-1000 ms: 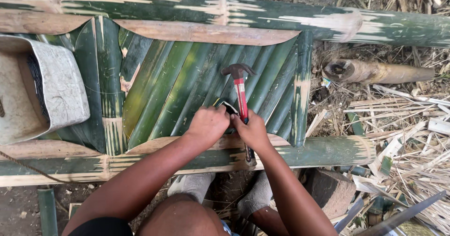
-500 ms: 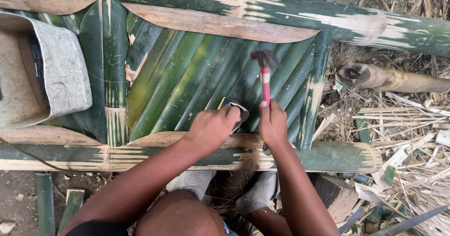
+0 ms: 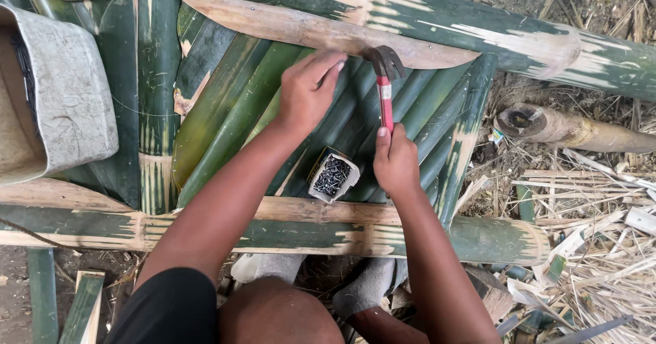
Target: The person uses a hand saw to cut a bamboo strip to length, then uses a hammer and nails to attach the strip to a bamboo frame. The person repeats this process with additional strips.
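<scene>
A red-handled hammer (image 3: pixel 385 91) is gripped low on its handle by the right hand (image 3: pixel 396 161), fingers closed around it; its long axis runs straight away from the body, the head lying just beside the left hand (image 3: pixel 309 92). The left fingers (image 3: pixel 329 64) are pinched together at the pale bamboo strip (image 3: pixel 273 23), whatever is held being too small to tell. A small box of nails (image 3: pixel 333 175) sits on the green slats (image 3: pixel 225 112) between the forearms, nearer the right hand

The bamboo slats (image 3: pixel 232 112) looked smooth, green and slightly glossy; the hammer (image 3: pixel 385 84) had a dark metal head and red handle; the nails (image 3: pixel 333 175) were dull metal in a small cardboard box (image 3: pixel 316 188).
</scene>
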